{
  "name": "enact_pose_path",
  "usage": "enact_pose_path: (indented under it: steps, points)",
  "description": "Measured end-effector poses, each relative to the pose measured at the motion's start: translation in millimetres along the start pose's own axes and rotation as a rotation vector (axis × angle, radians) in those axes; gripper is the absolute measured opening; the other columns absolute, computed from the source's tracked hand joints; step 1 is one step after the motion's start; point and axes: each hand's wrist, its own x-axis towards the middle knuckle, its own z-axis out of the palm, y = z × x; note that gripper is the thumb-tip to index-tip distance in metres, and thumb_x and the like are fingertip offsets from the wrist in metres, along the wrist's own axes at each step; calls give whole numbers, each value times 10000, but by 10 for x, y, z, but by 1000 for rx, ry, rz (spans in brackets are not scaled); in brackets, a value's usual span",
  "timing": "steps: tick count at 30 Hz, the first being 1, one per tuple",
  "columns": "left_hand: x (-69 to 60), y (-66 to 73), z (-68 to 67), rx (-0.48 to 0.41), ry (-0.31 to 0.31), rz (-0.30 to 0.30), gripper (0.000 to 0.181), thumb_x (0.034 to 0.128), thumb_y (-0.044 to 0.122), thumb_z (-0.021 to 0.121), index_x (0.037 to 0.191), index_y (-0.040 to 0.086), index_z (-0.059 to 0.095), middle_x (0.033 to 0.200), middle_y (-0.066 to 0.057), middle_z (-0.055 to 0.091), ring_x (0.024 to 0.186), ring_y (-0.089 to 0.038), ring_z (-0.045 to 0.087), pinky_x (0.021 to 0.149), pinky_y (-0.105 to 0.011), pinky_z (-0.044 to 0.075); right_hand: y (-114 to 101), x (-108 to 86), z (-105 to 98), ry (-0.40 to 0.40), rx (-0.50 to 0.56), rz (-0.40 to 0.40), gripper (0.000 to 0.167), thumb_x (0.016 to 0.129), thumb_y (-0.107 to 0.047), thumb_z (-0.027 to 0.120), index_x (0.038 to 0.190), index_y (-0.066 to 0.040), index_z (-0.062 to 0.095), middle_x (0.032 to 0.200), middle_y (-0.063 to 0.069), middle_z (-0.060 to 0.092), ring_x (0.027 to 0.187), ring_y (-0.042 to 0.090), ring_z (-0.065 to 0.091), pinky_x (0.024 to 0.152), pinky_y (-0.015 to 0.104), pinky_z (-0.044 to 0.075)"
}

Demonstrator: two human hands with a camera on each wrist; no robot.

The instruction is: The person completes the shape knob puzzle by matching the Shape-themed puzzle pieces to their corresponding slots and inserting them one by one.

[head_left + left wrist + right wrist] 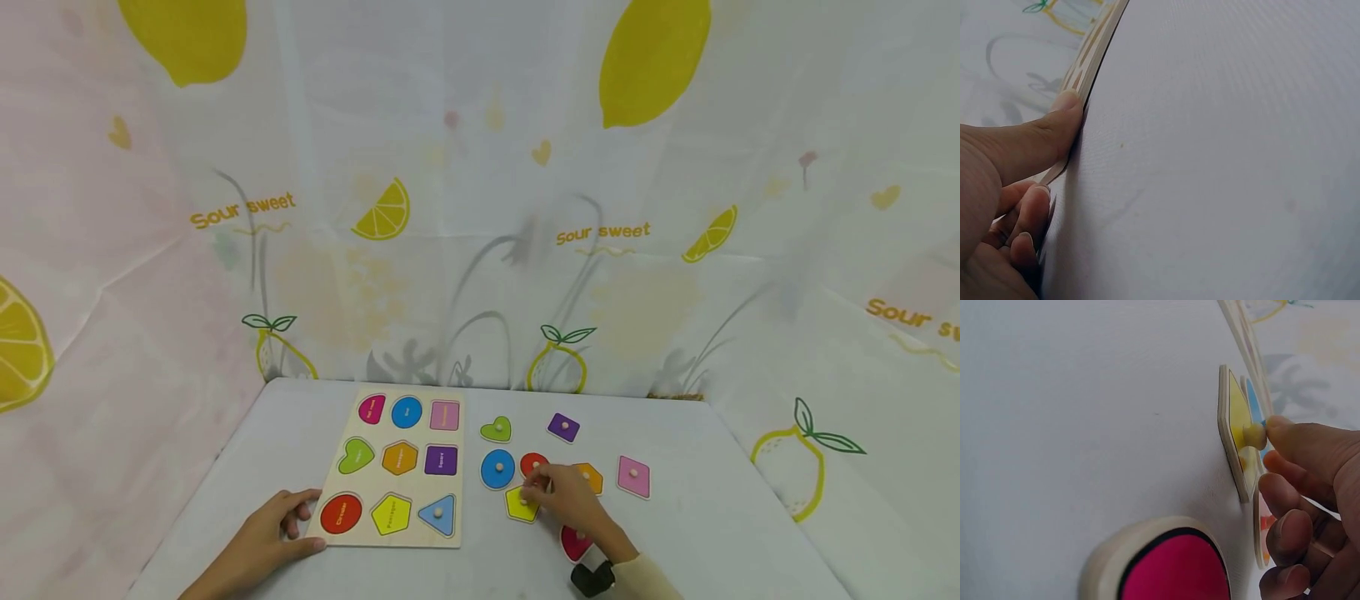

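Observation:
The left hand (266, 533) holds the lower-left corner of a wooden shape puzzle board (408, 540); the left wrist view has its thumb (1054, 128) against the board's edge, the other fingers curled near the corner. A blue triangle piece (444, 523) with a knob sits in the board's bottom-right slot. To the right of the board, the right hand (576, 502) pinches the knob of a yellow pentagon piece (516, 512). Thumb and index finger meet around that knob (1254, 434) in the right wrist view. The pentagon looks to be lying on the table.
Loose knobbed pieces lie around the right hand: green heart (495, 430), purple (558, 432), blue circle (491, 477), red (532, 459), orange (594, 478), pink (636, 485) and magenta (573, 547). A lemon-print cloth (480, 283) hangs behind the white table (697, 533).

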Motion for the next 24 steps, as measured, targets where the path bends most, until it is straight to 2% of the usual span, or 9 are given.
enact_pose_path:
  steps: [9, 17, 20, 24]
  points:
    - [-3, -10, 0, -12, -4, 11, 802, 724, 341, 932, 1374, 4, 606, 969, -3, 513, 812, -122, 479, 694, -221, 446, -7, -72, 6, -28, 1, -18, 125, 902, -306, 809, 877, -205, 738, 715, -128, 557, 673, 67, 506, 603, 241, 444]
    - [-24, -69, 2, -24, -1, 92, 762, 735, 291, 929, 1359, -4, 606, 963, -5, 511, 787, -65, 474, 694, -231, 421, -61, -118, 42, 2, -17, -10, 120, 899, -268, 811, 862, -174, 746, 697, -137, 546, 665, 51, 493, 603, 229, 432]
    - [-12, -68, -10, -18, -2, 86, 771, 737, 305, 928, 1364, -3, 603, 967, 0, 514, 792, -68, 474, 693, -230, 422, -103, -124, 49, 17, -15, 11, 116, 897, -257, 811, 868, -166, 744, 699, -131, 547, 664, 53, 492, 606, 223, 435]
    - [7, -47, -8, -10, -6, 60, 789, 733, 322, 930, 1369, -7, 601, 964, 4, 512, 793, -84, 474, 690, -225, 434, -126, -155, 63, 43, -42, -1, 117, 899, -245, 808, 873, -154, 740, 701, -129, 537, 656, 46, 479, 594, 219, 432]
